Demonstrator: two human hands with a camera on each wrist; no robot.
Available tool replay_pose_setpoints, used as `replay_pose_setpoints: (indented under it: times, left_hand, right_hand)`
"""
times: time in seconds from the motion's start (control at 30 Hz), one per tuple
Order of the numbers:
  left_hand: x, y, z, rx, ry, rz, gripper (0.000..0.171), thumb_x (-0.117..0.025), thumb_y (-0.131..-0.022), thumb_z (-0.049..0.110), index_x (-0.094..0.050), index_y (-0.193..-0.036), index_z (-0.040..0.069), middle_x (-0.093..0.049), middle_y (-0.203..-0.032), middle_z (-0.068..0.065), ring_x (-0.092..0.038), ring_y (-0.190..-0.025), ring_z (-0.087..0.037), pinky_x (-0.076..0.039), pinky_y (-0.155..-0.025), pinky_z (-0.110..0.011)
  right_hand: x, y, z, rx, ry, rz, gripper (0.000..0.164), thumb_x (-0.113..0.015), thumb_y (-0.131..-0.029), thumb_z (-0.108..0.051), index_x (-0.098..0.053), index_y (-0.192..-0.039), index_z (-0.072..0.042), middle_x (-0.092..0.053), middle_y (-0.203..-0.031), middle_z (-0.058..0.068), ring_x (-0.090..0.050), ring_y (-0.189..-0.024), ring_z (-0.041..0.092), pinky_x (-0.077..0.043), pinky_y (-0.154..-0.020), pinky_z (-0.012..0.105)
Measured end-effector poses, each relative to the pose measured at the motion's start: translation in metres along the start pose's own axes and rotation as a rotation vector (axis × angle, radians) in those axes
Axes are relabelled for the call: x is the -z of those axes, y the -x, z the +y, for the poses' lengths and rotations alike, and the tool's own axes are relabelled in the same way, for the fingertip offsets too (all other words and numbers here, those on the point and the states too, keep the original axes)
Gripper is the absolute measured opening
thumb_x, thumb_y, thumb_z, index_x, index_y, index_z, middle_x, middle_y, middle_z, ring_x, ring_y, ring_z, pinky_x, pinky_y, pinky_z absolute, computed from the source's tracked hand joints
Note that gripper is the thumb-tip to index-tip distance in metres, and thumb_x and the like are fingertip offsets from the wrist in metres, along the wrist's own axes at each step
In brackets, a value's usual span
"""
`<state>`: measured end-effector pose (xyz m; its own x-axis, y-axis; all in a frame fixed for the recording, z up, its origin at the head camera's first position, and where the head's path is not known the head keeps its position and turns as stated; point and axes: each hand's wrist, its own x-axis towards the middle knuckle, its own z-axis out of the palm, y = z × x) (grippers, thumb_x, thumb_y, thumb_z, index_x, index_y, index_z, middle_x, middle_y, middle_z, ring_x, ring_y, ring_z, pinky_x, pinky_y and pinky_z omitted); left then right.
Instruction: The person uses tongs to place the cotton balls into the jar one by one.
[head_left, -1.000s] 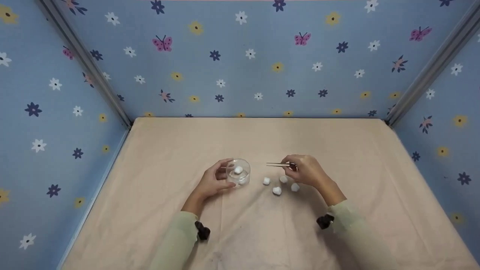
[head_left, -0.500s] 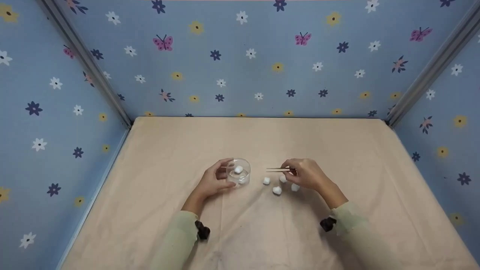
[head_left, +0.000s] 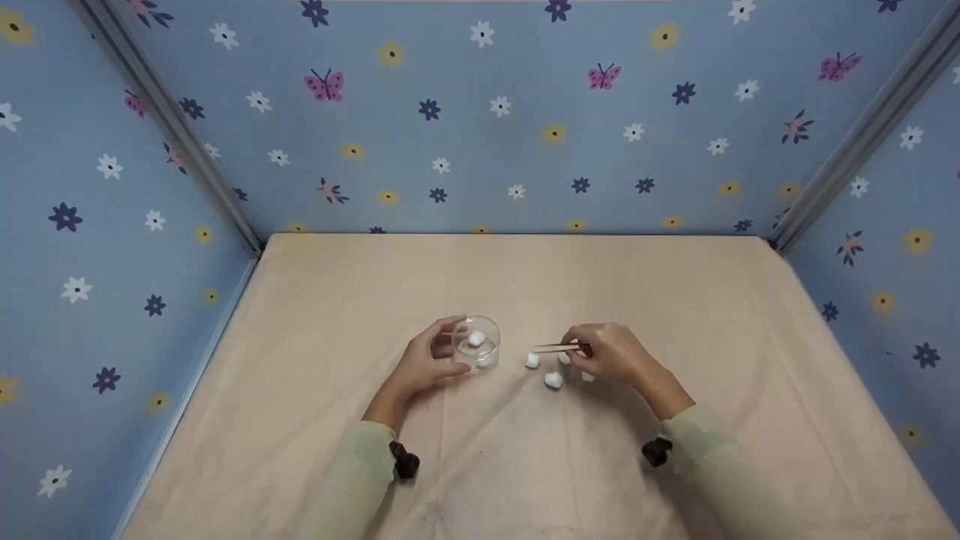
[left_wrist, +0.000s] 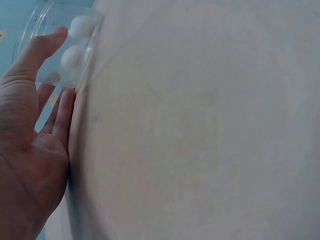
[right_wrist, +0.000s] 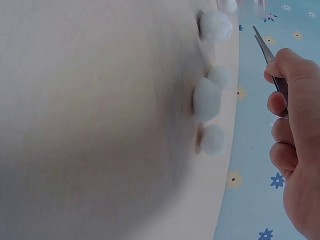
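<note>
My left hand (head_left: 422, 366) holds a clear cup (head_left: 491, 351) upright on the table, thumb on the near side and fingers on the far side. Two white cotton balls (left_wrist: 82, 26) show inside it in the left wrist view. To the right, my right hand (head_left: 615, 351) pinches a pair of metal tweezers (head_left: 553, 348), tips pointing left. The tips stand slightly apart with nothing between them, close above the leftmost loose cotton ball (head_left: 532, 361). Another cotton ball (head_left: 553, 380) lies nearer to me. My right hand partly covers others; the right wrist view shows several in a cluster (right_wrist: 206, 100).
A pale peach cloth (head_left: 480, 277) with light creases covers the table. Blue flower-and-butterfly panels (head_left: 510, 165) enclose its back and both sides, with grey posts (head_left: 187, 150) at the corners.
My right hand has brought the tweezers down and nearer to me, toward the loose cotton balls, now partly covering the rightmost ones. The left hand and the cup have stayed in place.
</note>
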<state>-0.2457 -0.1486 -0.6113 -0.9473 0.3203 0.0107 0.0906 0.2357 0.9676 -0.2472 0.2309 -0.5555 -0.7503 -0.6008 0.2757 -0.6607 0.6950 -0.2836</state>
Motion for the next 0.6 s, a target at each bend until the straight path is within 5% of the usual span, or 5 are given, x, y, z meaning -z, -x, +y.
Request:
replay_pose_setpoints:
  times: [0.6]
  left_hand:
    - [0.0, -0.001, -0.002, 0.007, 0.013, 0.001, 0.09, -0.093, -0.088, 0.001, -0.053, -0.167, 0.015, -0.058, -0.158, -0.023, -0.069, -0.14, -0.041, -0.06, -0.119, -0.047]
  right_hand:
    - [-0.011, 0.005, 0.003, 0.013, 0.03, -0.045, 0.01, -0.081, -0.095, -0.013, -0.082, -0.105, -0.011, -0.077, -0.081, 0.002, -0.056, -0.068, 0.007, -0.05, -0.063, 0.029]
